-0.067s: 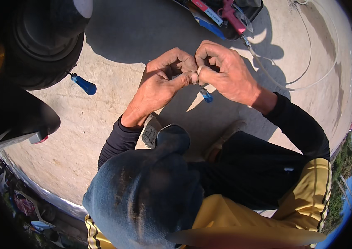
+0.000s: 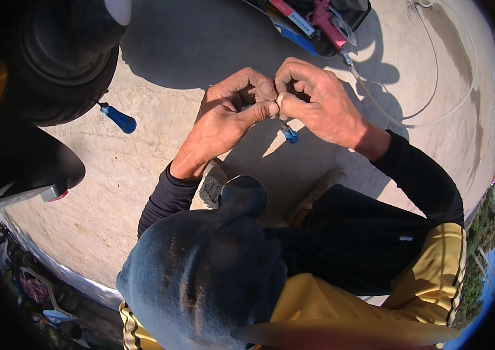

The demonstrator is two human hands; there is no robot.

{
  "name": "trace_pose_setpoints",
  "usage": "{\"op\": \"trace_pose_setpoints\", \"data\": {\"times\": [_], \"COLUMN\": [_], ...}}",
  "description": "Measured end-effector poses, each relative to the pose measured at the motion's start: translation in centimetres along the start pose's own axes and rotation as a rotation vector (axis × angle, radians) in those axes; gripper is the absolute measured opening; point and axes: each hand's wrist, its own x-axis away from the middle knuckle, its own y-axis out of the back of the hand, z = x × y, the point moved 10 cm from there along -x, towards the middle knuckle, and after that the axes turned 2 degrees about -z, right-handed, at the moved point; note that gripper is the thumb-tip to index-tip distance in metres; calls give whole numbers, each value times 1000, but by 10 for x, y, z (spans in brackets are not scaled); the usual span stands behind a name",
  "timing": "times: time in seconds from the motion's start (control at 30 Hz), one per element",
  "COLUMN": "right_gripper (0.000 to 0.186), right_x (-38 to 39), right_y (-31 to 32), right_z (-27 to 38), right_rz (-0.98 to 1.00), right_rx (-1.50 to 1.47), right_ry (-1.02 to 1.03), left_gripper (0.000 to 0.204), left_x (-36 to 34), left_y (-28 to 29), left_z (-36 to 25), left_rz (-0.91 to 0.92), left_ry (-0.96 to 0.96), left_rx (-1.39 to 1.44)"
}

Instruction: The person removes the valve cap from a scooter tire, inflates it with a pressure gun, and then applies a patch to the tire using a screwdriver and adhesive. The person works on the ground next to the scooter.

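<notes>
My left hand (image 2: 233,111) and my right hand (image 2: 320,105) meet in front of me, thumbs and fingertips pinched together at one spot. Whatever sits between the fingertips is too small and too covered to make out. Just below the right thumb shows a blue piece with a dark upper end (image 2: 288,134); whether it lies on the ground or hangs from my fingers, I cannot tell. Off to the left, a blue-handled tool (image 2: 119,118), like a screwdriver, sticks out from the edge of a black tyre (image 2: 60,105), its tip hidden.
A black tray (image 2: 346,29) at the top holds a pink air gun (image 2: 324,23) and a red-and-white box (image 2: 291,16). From the gun a clear hose (image 2: 396,121) loops over the concrete. Dark vehicle bodywork (image 2: 37,157) stands at the left. My shoes and knees are below my hands.
</notes>
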Motion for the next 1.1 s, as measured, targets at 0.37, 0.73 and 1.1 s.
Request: {"op": "trace_pose_setpoints", "data": {"times": [0.37,0.73,1.1], "right_gripper": [18,23,16], "right_x": [-3,-4,1], "right_y": [-2,1,8], "right_z": [-3,35,22], "right_rz": [76,-96,-196], "right_rx": [101,455,275], "right_ry": [-75,304,232], "left_gripper": [24,38,41], "left_x": [2,0,-3], "left_y": [4,-4,-7], "left_z": [2,-3,8], "left_rz": [-15,-129,-51], "left_ry": [-4,-153,10], "left_rx": [-101,-78,280]}}
